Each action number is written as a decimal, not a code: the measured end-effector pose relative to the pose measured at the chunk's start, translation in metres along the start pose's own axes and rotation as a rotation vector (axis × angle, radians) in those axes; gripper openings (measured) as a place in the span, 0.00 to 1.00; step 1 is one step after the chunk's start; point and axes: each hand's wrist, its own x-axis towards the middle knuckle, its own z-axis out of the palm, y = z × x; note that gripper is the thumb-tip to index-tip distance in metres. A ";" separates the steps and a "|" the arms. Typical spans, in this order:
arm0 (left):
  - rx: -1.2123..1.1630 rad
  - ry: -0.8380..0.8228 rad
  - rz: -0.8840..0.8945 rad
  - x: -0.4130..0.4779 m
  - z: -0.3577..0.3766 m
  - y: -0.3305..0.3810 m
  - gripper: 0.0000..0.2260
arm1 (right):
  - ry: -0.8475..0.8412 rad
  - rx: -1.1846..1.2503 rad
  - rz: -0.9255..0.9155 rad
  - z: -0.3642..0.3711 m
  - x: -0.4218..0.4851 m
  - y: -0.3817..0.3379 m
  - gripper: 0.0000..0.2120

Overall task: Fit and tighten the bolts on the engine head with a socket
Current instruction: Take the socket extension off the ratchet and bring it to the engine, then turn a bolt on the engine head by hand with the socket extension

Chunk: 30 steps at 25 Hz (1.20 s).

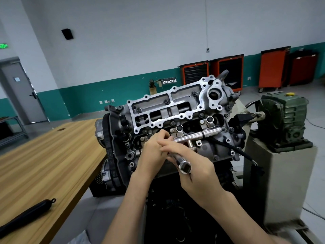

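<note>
The grey engine head (175, 111) stands tilted on a stand in the middle, with several dark bolts seated along its top. A silver fuel rail (202, 133) lies across its near side. My right hand (195, 169) grips a chrome socket (183, 165), whose open end points back toward me. My left hand (154, 148) reaches to the head's near edge beside the rail, fingertips curled and touching my right fingers. Whatever it may pinch is hidden.
A wooden table (44, 164) runs along the left, with a black rod-shaped tool (26, 215) near its front edge. A green gearbox (284, 117) on a concrete block stands to the right. Orange tool cabinets (274, 67) line the far wall.
</note>
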 end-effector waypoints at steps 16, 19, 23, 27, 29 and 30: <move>0.154 0.010 0.056 -0.003 0.003 0.001 0.03 | 0.031 0.049 0.070 0.002 0.002 0.004 0.14; -0.006 0.003 -0.012 -0.003 0.002 -0.002 0.01 | 0.021 -0.060 0.014 -0.001 0.004 0.007 0.14; 0.129 0.041 0.018 -0.002 0.005 -0.001 0.04 | 0.176 -0.050 0.097 -0.001 0.008 0.008 0.10; 0.016 0.052 -0.001 -0.001 0.004 0.000 0.02 | 0.003 -0.004 0.008 0.003 -0.001 0.003 0.15; -0.019 0.051 0.004 -0.004 0.003 0.002 0.01 | 0.082 -0.091 0.016 0.001 0.005 0.008 0.12; -0.020 0.047 -0.001 -0.004 0.002 0.003 0.02 | 0.145 -0.108 0.050 0.000 0.008 0.008 0.11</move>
